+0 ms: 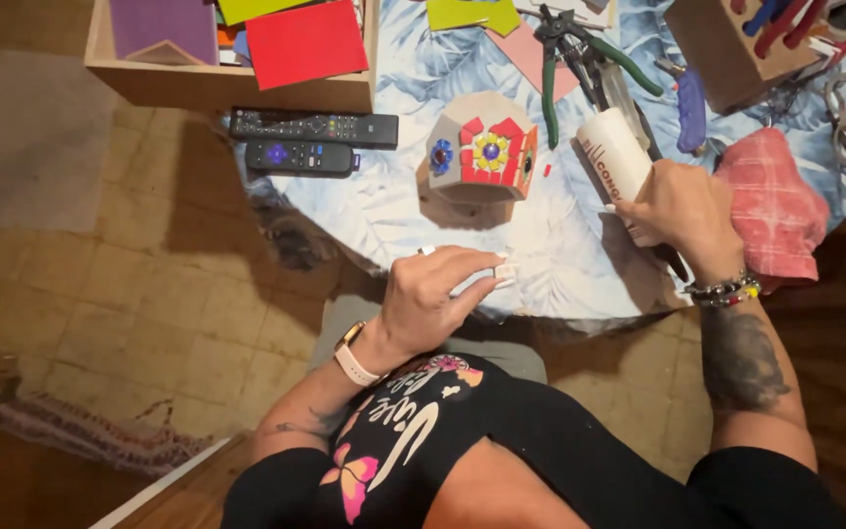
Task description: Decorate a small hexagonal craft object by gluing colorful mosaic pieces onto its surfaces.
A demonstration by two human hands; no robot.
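The left hand (433, 294) pinches a small white piece (503, 272) at the tabletop (394, 211) edge; the right hand (682, 211) wraps a white tube (614, 157). Steady the piece low, squeeze gently, near the mosaic birdhouse (482, 147).

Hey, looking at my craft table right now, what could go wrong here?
The small white piece pinched in your left hand sits past the table edge, so it might drop to the floor. Your right hand, on the white tube, could nudge the decorated little house close beside it.
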